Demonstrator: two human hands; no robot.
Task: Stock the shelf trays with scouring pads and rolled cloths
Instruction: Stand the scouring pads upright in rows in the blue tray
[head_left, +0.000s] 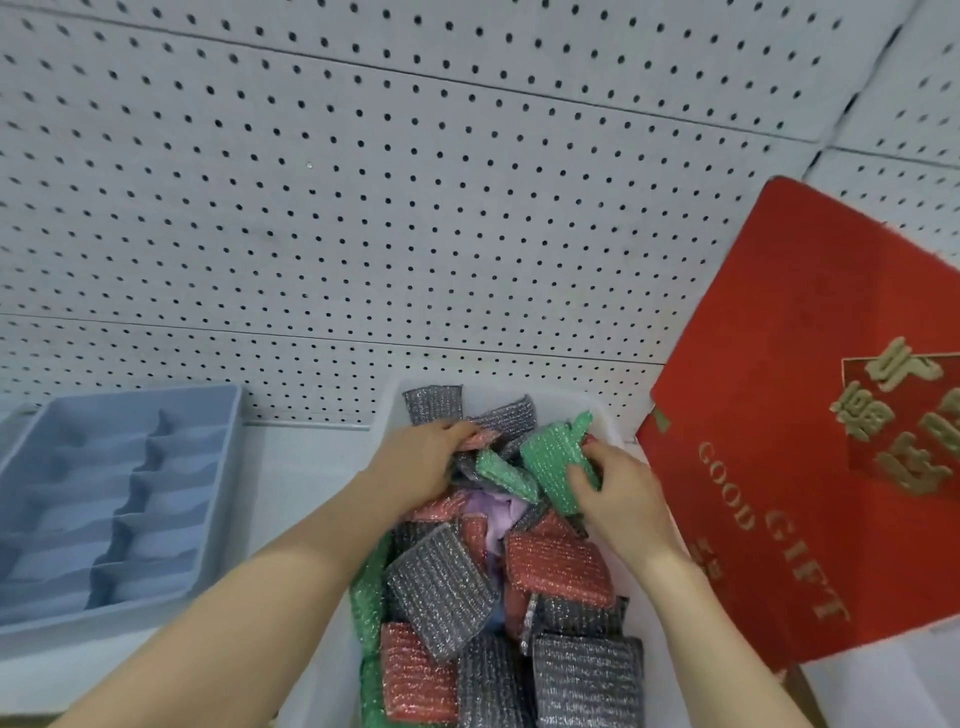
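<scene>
- Scouring pads (441, 587) (sparkly grey, red and green) lie heaped in a white bin (605, 418).
- At its far end the right hand (621, 499) pinches a green pad (556, 462); the left hand (415, 460) grips a red pad (474, 441).

Red gift box (810, 415) is leaning just beside the white bin (608, 423) on the right, blocking that side; pegboard wall (363, 208) is closing off the back. Bare shelf (306, 467) between the bin and the blue divider tray (218, 405) on the left is giving room to pass. Loose scouring pads (441, 587) are crowding the bin.
</scene>
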